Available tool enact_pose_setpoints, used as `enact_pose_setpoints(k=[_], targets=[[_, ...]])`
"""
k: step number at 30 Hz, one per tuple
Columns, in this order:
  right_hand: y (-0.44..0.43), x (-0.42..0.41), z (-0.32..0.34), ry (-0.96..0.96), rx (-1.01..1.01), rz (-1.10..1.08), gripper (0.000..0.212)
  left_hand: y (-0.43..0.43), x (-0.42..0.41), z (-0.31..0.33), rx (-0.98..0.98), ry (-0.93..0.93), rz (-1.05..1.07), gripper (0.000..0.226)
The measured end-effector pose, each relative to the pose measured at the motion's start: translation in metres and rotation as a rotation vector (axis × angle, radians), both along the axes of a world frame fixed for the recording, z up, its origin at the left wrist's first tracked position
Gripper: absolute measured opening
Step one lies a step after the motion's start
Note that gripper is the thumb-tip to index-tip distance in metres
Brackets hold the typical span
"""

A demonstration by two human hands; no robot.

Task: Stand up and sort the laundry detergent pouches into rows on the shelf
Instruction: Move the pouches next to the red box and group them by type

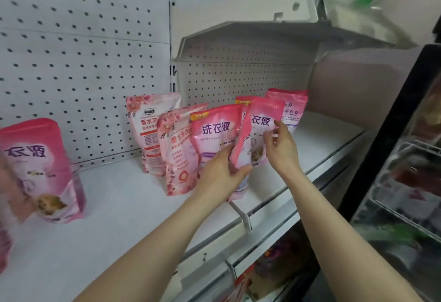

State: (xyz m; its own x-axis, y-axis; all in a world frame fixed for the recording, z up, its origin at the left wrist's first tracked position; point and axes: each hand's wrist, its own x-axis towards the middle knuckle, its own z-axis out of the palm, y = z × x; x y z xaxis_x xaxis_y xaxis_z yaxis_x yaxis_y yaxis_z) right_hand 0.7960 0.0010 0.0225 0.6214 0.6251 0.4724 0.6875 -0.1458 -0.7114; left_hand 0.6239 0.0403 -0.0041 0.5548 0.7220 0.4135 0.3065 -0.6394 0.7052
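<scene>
White shelf (119,206) was stocked with pink pouches. Tilted pouch (259,125) mid-row was pinched low in the left hand (224,172) grip, with the right hand (279,146) curled on its side. Neighbouring pouch (214,134) could be toppled if nudged.

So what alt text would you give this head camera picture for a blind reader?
Two bare hands hold a pink detergent pouch on a white shelf: the left hand grips its lower edge, the right hand pinches its right side. Other pink pouches stand beside and behind it and a lone pouch stands far left, before a pegboard wall.
</scene>
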Motion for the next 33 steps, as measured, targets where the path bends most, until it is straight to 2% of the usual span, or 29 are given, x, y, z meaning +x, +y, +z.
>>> enact_pose_setpoints(k=[4, 8, 12, 15, 16, 19, 22, 24, 27, 29, 31, 33], targets=[[0.013, 0.008, -0.012, -0.020, 0.080, 0.108, 0.030, -0.001, 0.005, -0.003, -0.135, -0.058, 0.123, 0.041], [0.033, 0.006, -0.020, -0.006, 0.078, 0.306, 0.027, -0.006, -0.015, -0.005, -0.212, -0.150, 0.187, 0.023], [0.052, -0.011, -0.027, 0.119, 0.010, 0.524, 0.050, -0.022, -0.054, -0.012, -0.249, -0.307, 0.255, 0.019], [0.064, -0.025, -0.036, 0.185, -0.012, 0.574, 0.063, -0.031, -0.088, -0.010, -0.220, -0.406, 0.412, 0.019], [0.066, -0.027, -0.039, 0.215, 0.001, 0.564, 0.057, -0.033, -0.099, -0.009, -0.199, -0.416, 0.469, 0.020], [0.068, -0.034, -0.047, 0.300, 0.034, 0.576, 0.019, -0.037, -0.125, -0.009, -0.173, -0.471, 0.599, 0.018], [0.069, -0.039, -0.050, 0.378, 0.050, 0.676, 0.031, -0.040, -0.139, -0.011, -0.164, -0.578, 0.679, 0.016], [0.073, -0.040, -0.051, 0.397, 0.041, 0.696, 0.041, -0.041, -0.141, -0.013, -0.198, -0.665, 0.648, 0.008], [0.077, -0.038, -0.052, 0.428, 0.085, 0.654, 0.033, -0.043, -0.132, -0.022, -0.271, -0.624, 0.593, 0.047], [0.075, -0.039, -0.052, 0.463, 0.129, 0.606, 0.036, -0.044, -0.123, -0.029, -0.323, -0.554, 0.616, 0.062], [0.069, -0.041, -0.050, 0.516, 0.169, 0.554, 0.048, -0.042, -0.118, -0.033, -0.346, -0.543, 0.683, 0.061], [0.060, -0.042, -0.047, 0.583, 0.189, 0.524, 0.048, -0.043, -0.116, -0.031, -0.325, -0.572, 0.743, 0.050]])
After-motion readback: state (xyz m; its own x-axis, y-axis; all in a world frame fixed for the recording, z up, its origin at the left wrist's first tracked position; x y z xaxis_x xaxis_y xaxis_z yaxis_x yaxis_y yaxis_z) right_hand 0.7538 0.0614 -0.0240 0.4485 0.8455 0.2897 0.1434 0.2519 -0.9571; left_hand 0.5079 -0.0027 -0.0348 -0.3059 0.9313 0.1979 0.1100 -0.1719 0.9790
